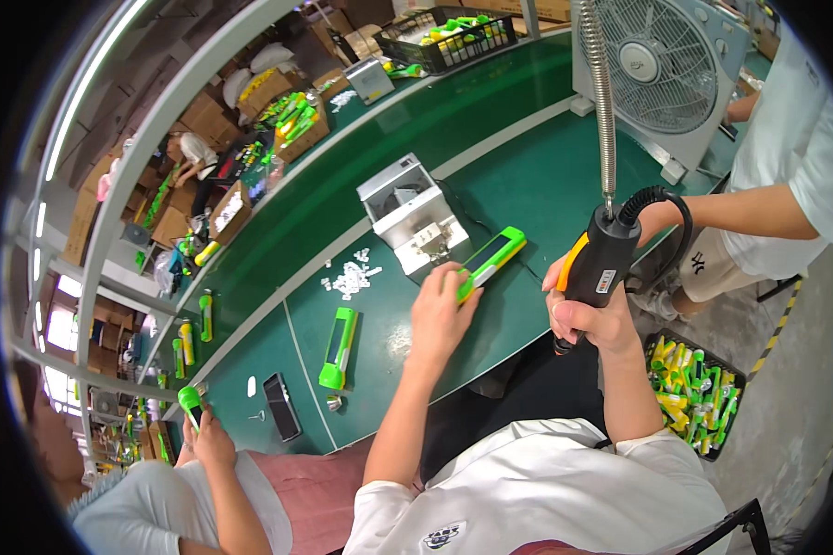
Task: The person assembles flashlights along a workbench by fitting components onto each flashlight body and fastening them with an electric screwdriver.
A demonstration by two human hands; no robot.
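Observation:
My left hand (442, 316) is closed round the near end of a green flashlight (497, 261) with a dark panel along its side, low over the green worktable (416, 370). In my right hand (590, 314) I grip a black and orange electric screwdriver (603, 254), its tip pointing down to the right of the flashlight. A coiled metal spring (597, 92) carries the screwdriver from above. Just beyond my left hand stands a metal screw feeder (416, 220). Another green flashlight (340, 348) lies on the table to the left.
Small white parts (350, 278) are heaped left of the feeder. A phone (281, 407) lies nearer the co-worker at left, whose hand (215, 442) holds a flashlight. At right are a fan (643, 65), another person's arm (759, 211) and a crate of flashlights (739, 435) on the floor.

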